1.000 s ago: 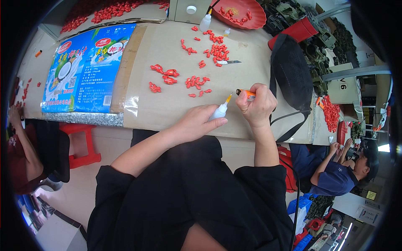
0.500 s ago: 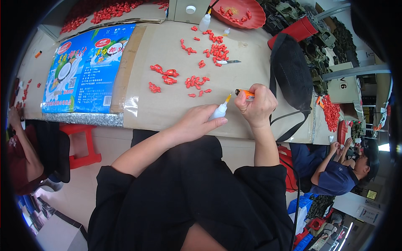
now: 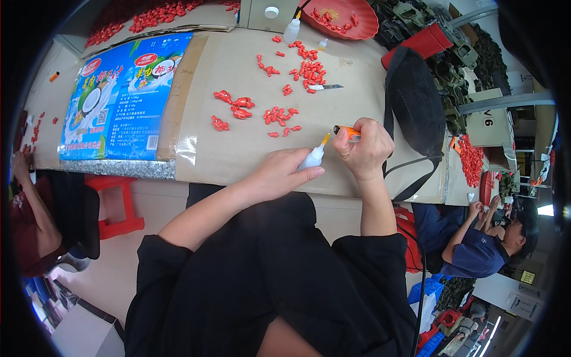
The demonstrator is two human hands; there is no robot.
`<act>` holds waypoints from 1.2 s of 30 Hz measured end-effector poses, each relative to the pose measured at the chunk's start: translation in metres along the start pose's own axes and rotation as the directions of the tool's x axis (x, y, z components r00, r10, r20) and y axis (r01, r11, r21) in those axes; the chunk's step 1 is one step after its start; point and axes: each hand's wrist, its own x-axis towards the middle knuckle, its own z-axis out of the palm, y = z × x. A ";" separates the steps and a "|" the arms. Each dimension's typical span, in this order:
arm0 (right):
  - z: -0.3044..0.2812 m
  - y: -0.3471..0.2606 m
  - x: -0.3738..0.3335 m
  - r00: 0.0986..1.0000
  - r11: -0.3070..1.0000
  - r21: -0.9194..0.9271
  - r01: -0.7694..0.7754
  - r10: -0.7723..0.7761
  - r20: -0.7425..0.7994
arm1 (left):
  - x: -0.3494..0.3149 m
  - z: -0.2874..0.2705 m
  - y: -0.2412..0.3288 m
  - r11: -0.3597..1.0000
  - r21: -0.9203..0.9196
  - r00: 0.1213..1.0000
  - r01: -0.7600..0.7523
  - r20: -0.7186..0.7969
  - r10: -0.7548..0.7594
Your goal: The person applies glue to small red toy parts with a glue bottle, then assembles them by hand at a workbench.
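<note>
My left hand (image 3: 278,172) is closed round a small white squeeze bottle (image 3: 313,158), tilted with its yellow nozzle and thin tip pointing up and to the right. In my right hand (image 3: 370,149) is an orange lighter (image 3: 353,135), its dark end turned toward the bottle's tip. Tip and lighter end are very close; I cannot tell whether they touch, and no flame can be made out. Beyond my hands, small glossy red figure-like pieces (image 3: 277,115) lie in a loose group, with larger red pieces (image 3: 241,113) to their left.
A craft-knife blade (image 3: 326,87) lies by a red heap (image 3: 312,72). Farther back stand another white bottle (image 3: 291,31) and a red tray (image 3: 363,24). A black bag (image 3: 416,98) with straps rests right; blue printed cardboard (image 3: 128,107) covers the left. Co-workers (image 3: 482,250) sit on both sides.
Almost nothing differs. The bottle in my left hand has shifted very slightly to the right, while the lighter stays at its tip.
</note>
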 end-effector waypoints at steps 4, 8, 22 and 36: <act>-0.001 0.000 0.001 1.000 1.000 -0.017 0.005 -0.005 -0.003 | 0.001 -0.001 0.001 1.000 -0.001 1.000 0.021 0.017 -0.021; -0.001 -0.001 -0.002 1.000 1.000 0.004 -0.012 0.012 0.010 | 0.000 -0.002 -0.001 1.000 -0.012 1.000 0.015 0.024 -0.015; 0.003 -0.166 -0.016 0.759 0.055 0.784 -0.618 -0.219 0.614 | -0.185 -0.047 -0.046 0.949 -0.286 0.888 0.130 -0.393 -0.240; 0.161 -0.272 -0.058 0.410 0.634 0.506 -0.585 -0.307 0.859 | -0.260 -0.011 -0.187 0.797 -0.552 0.584 0.246 -0.572 -0.576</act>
